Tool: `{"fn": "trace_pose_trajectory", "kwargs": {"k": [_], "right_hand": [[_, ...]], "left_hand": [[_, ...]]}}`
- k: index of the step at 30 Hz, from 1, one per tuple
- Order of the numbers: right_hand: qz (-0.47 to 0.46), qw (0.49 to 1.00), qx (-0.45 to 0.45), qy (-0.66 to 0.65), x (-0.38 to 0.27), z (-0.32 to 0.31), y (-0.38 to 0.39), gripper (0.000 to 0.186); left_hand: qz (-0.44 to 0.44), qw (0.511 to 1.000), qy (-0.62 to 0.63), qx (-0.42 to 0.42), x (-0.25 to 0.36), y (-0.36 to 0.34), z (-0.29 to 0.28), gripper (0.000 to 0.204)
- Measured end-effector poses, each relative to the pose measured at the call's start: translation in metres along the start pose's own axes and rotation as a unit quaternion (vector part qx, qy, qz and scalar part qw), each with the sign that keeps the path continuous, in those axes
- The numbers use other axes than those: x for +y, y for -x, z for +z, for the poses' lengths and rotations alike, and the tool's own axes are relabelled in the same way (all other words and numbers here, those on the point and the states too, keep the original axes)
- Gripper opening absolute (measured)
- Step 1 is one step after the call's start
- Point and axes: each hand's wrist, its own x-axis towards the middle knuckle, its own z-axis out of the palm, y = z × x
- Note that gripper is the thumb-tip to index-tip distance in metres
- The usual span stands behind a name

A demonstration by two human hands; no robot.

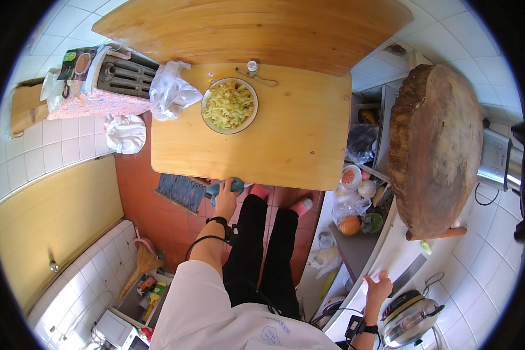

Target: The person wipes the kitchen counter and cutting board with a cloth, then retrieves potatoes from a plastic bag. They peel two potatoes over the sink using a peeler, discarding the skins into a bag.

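My left hand grips a teal item, too small to make out, at the front edge of the wooden table, above a low stool with a blue woven seat. On the table stand a plate of chopped pale-green vegetable, a crumpled plastic bag, a small white jar and a cord. My right hand, fingers loosely bent and apart with nothing visible in them, is over the counter at the lower right, just left of a dark knife blade.
A thick round wooden block leans along the right wall above crowded shelves. A steel electric pot sits at lower right. A radiator is at left; a broom and a crate stand at lower left.
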Motion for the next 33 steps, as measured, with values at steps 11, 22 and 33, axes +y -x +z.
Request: {"fn": "trace_pose_trajectory", "kwargs": {"k": [11, 22, 33], "right_hand": [[0.038, 0.998, -0.011, -0.048, -0.017, -0.015, -0.001, 0.055], [0.036, 0.999, -0.009, -0.025, -0.009, -0.009, -0.002, 0.057], [0.006, 0.999, 0.012, -0.038, 0.006, 0.008, 0.002, 0.060]], "left_hand": [[-0.153, 0.942, 0.219, 0.204, -0.034, -0.011, -0.038, 0.043], [-0.242, 0.945, 0.111, 0.191, 0.040, -0.150, -0.015, 0.059], [0.282, 0.955, -0.090, 0.005, 0.006, -0.047, -0.014, 0.034]]}}
